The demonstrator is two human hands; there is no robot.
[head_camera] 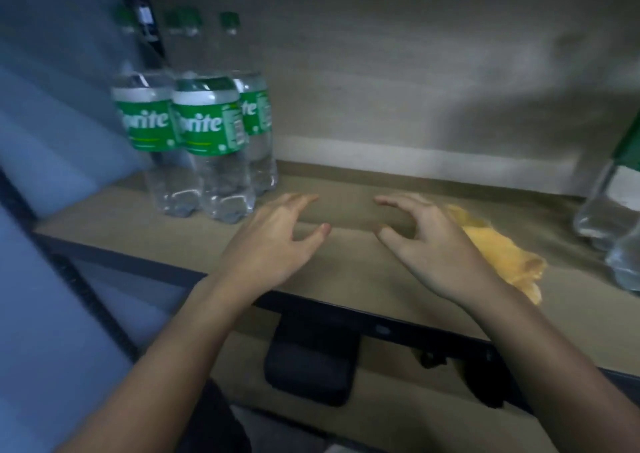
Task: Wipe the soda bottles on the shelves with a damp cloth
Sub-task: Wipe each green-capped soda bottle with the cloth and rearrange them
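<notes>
Several clear Sprite bottles point(211, 148) with green labels and green caps stand grouped at the left of the wooden shelf point(346, 189). More clear bottles point(609, 203) are cut off at the right edge. A yellow cloth point(498, 255) lies crumpled on the shelf, just right of my right hand. My left hand point(273, 241) hovers over the shelf front, fingers spread and relaxed, holding nothing, just right of the left bottle group. My right hand point(429, 245) hovers opposite it, fingers loosely curved and empty. Its outer edge hides part of the cloth.
A dark metal rail point(381, 328) edges the shelf front. Below it, a lower shelf carries a black rectangular object point(308, 366). A black upright post point(145, 27) stands behind the left bottles, and a pale blue panel point(41, 141) fills the left side.
</notes>
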